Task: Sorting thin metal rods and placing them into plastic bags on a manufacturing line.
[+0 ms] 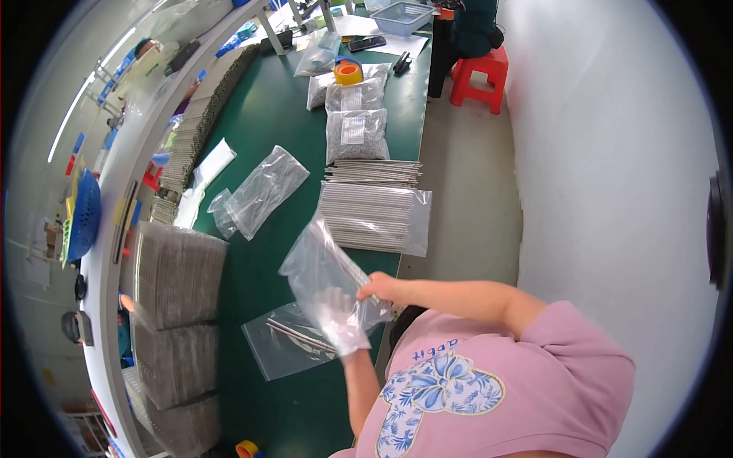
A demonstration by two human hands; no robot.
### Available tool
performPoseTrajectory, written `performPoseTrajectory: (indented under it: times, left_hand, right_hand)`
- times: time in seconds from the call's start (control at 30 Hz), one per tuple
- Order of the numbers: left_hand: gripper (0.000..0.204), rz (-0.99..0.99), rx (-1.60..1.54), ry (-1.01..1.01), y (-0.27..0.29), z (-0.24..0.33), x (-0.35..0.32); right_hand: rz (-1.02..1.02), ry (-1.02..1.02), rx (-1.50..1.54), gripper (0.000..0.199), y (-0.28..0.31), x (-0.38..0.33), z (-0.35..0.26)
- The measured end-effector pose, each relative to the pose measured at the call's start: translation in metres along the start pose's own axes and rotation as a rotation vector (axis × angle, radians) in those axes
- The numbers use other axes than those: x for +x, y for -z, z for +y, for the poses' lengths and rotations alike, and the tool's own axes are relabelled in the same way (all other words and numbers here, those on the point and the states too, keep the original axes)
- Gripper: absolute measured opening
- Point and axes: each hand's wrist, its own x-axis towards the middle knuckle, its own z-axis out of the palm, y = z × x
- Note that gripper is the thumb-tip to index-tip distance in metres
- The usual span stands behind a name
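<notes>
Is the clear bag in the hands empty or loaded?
Loaded, partly. The clear bag is held up off the green table by both hands; thin metal rods show through it near the right hand. How many: cannot tell.

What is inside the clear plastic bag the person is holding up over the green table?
The left hand is pushed inside the clear plastic bag; the right hand pinches its edge. Thin metal rods seem to show near that grip, but the crinkled film blurs them.

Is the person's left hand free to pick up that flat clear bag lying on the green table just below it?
Probably not right away: the left hand is inside the clear bag that the right hand grips. The flat bag lies close beneath, uncovered, so only the held bag stands in the way.
</notes>
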Motion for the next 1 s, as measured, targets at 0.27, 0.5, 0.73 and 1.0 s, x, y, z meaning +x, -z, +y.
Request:
performPoseTrajectory:
  times: [0.27, 0.5, 0.73, 1.0]
  left_hand:
    - [0.018, -0.427, 1.21, -0.635, 0.042, -0.003, -0.039]
    - [0.014, 0.048, 0.979, -0.028, 0.055, -0.041, -0.015]
    - [0.015, 0.123, 1.228, 0.046, 0.022, -0.11, -0.019]
    - [0.02, 1.308, 2.168, -0.716, -0.153, 0.13, -0.248]
  right_hand:
    - [0.102, 0.071, -0.249, 0.031, 0.039, 0.019, -0.061]
    - [0.061, 0.158, -0.322, 0.035, 0.146, 0.015, -0.106]
    - [-0.153, 0.254, -0.462, 0.022, 0.244, 0.035, -0.189]
    - [-0.533, 0.009, -0.612, 0.022, 0.203, 0.08, -0.183]
